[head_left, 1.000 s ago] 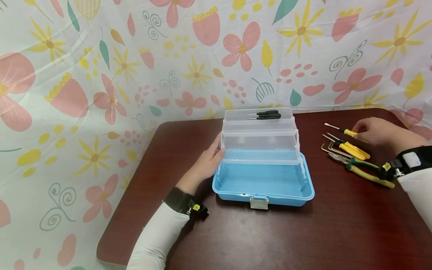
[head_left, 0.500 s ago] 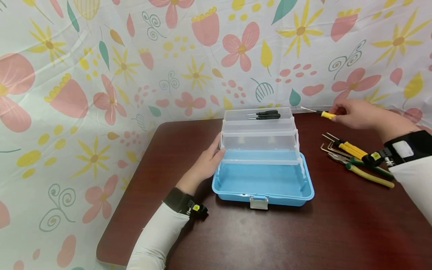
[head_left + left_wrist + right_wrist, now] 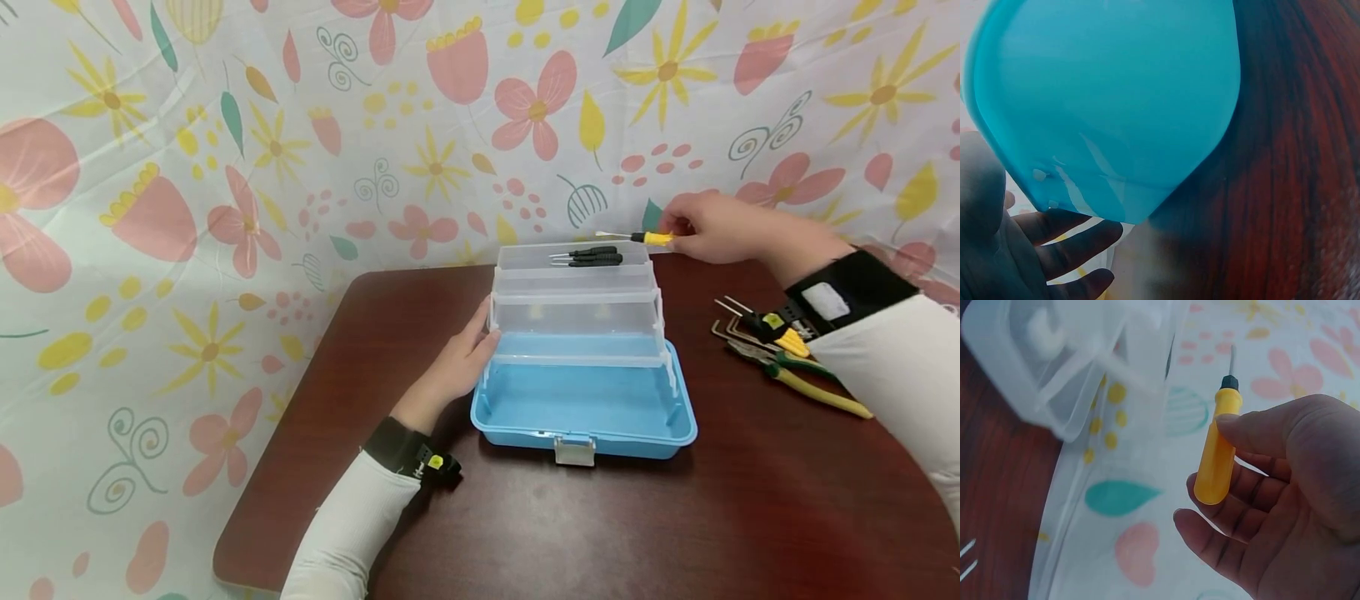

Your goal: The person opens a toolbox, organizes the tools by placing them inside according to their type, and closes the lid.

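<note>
A yellow-handled screwdriver (image 3: 658, 238) is pinched between the thumb and fingers of my right hand (image 3: 722, 227). Its shaft points left, above the back right of the toolbox's top tray (image 3: 525, 257). In the right wrist view the thumb presses on the yellow handle (image 3: 1215, 459). The toolbox (image 3: 585, 400) stands open, with a light blue base and clear tiered trays. Small black-handled screwdrivers (image 3: 596, 257) lie in the top tray. My left hand (image 3: 459, 358) rests against the toolbox's left side, its fingers (image 3: 1082, 250) loosely extended at the blue wall (image 3: 1116, 94).
On the right of the dark wooden table (image 3: 570, 525) lie more yellow-handled screwdrivers (image 3: 792, 342), mostly behind my right wrist. Beside them are hex keys (image 3: 738, 333) and pliers (image 3: 817, 392) with green-and-yellow handles. A flowered cloth (image 3: 420, 125) hangs close behind the table.
My right hand has lifted the yellow screwdriver off the table at the right and carried it left to the toolbox's top tray. The left hand has stayed in place.
</note>
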`<action>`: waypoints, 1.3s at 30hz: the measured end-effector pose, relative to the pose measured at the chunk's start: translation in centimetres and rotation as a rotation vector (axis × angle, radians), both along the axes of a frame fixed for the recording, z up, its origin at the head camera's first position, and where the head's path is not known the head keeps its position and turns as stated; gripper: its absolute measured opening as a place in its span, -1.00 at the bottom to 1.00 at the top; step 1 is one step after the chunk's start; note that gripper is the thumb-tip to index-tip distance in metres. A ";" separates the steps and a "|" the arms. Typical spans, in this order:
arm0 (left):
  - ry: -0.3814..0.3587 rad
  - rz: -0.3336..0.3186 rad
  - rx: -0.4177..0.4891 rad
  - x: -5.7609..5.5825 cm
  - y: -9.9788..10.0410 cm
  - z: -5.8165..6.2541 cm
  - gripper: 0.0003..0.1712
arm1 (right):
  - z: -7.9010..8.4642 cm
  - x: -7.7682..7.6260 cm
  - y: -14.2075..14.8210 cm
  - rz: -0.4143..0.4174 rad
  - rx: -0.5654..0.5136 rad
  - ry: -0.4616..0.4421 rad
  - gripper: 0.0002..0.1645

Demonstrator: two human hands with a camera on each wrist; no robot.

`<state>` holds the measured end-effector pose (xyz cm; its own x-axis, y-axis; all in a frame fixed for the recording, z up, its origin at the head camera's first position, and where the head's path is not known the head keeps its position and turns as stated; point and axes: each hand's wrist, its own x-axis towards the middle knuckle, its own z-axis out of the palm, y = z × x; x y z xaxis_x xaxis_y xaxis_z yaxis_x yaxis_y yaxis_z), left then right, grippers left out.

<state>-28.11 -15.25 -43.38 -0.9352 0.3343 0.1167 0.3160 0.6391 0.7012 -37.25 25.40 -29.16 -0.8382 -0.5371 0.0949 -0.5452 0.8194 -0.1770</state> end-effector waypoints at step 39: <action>-0.007 0.004 0.013 0.2 0.1 0.1 -0.25 | -2.9 -0.1 -9.6 0.052 0.018 -0.065 -0.82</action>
<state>-27.89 -15.17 -43.25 -0.9374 0.3287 0.1147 0.3084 0.6312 0.7117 -37.39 15.85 -32.09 -0.8131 -0.5813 0.0316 -0.5751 0.7936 -0.1988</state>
